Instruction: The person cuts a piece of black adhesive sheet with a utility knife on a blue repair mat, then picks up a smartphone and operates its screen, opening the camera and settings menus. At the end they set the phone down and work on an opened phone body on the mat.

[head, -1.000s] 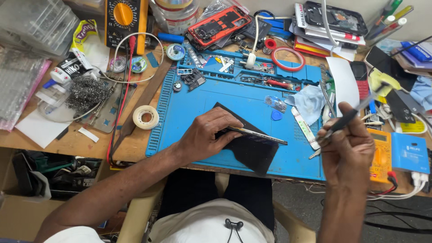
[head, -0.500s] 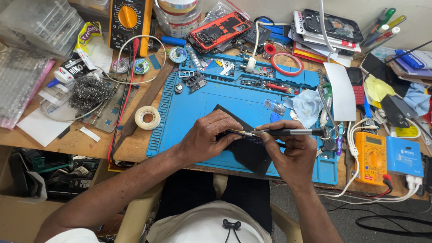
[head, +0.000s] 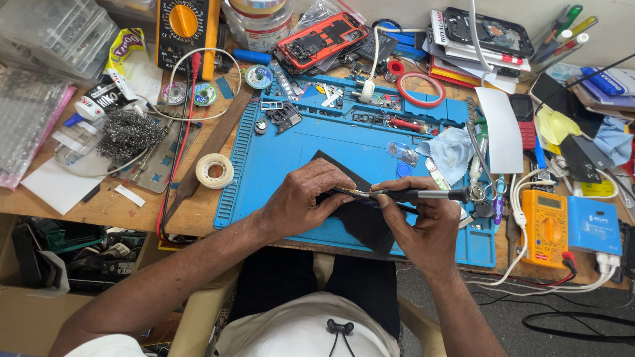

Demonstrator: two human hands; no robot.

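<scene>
Low centre of the frame, the person's left hand (head: 301, 201) presses fingers down on a flat black panel (head: 370, 225) lying on the blue mat (head: 278, 158). The right hand (head: 423, 221) has fingers wrapped around a black-handled tool (head: 423, 194), long axis running left-right, tip pointing left toward the left hand's fingers. Further back sits a tape roll (head: 215, 170), then the yellow multimeter (head: 187, 30).

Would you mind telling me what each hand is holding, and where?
Right hand grips a black-handled tool by its handle; left hand presses the dark flat panel near its top edge.
</scene>
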